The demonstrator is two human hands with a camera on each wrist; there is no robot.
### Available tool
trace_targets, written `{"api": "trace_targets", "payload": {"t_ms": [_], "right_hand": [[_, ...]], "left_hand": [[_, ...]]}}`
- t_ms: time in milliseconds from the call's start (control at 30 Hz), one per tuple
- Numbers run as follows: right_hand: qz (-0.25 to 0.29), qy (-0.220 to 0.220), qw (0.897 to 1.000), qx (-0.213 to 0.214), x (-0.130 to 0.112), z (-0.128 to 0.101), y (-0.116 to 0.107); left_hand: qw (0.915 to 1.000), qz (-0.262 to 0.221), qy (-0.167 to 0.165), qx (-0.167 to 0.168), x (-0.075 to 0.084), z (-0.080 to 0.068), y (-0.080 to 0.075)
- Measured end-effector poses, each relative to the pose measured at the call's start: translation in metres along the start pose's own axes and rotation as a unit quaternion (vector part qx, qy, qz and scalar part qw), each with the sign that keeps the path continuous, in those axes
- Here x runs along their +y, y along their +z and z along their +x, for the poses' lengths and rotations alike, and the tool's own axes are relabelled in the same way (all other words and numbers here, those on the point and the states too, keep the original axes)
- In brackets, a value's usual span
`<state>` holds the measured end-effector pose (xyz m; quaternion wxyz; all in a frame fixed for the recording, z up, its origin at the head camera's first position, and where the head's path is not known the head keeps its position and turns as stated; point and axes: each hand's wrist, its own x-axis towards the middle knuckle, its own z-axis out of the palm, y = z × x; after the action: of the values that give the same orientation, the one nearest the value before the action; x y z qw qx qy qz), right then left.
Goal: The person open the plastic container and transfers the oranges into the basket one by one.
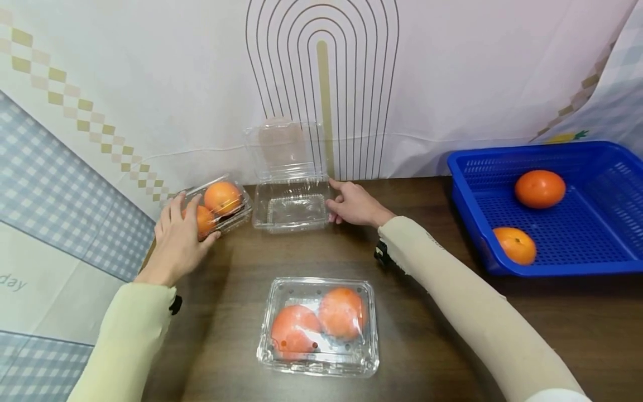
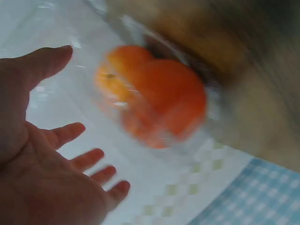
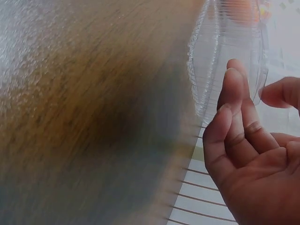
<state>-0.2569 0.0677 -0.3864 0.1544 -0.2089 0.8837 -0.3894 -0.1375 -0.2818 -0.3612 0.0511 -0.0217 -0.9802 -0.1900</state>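
My left hand (image 1: pixel 190 222) lies with straight fingers against the near left side of a closed clear box (image 1: pixel 228 215) holding two oranges (image 1: pixel 222 197). In the blurred left wrist view that hand (image 2: pixel 86 124) is spread open, with the box of oranges (image 2: pixel 154 98) just beyond the fingertips. My right hand (image 1: pixel 334 202) touches the right edge of an open, empty clear box (image 1: pixel 290 211) whose lid stands up against the wall. The right wrist view shows the hand (image 3: pixel 253 83) with fingers loosely bent next to the box rim (image 3: pixel 206 70).
A second closed clear box (image 1: pixel 318 357) with two oranges sits near the table's front. A blue basket (image 1: pixel 467 190) at the right holds two loose oranges (image 1: pixel 540 188). A patterned cloth backdrop rises behind the dark wooden table (image 1: pixel 432 335).
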Motion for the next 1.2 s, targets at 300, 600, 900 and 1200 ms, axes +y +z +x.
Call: {"api": "trace_targets", "payload": {"t_ms": [300,600,900,1200], "right_hand": [[0.026,-0.003,1.0,-0.012,0.003,0.001,-0.004],[0.057,-0.002,0.998,-0.012,0.0,0.004,0.0],[0.073,0.001,0.997,-0.034,-0.006,0.012,0.004],[0.063,-0.003,0.996,-0.058,-0.016,0.021,0.009]], "left_hand": [[0.9984,0.022,-0.017,-0.049,-0.022,0.01,0.004],[0.9993,0.015,-0.012,-0.032,-0.034,-0.009,-0.001],[0.9994,-0.001,-0.008,-0.033,-0.04,-0.044,-0.005],[0.9999,0.005,0.011,-0.006,-0.04,-0.077,-0.003]]}}
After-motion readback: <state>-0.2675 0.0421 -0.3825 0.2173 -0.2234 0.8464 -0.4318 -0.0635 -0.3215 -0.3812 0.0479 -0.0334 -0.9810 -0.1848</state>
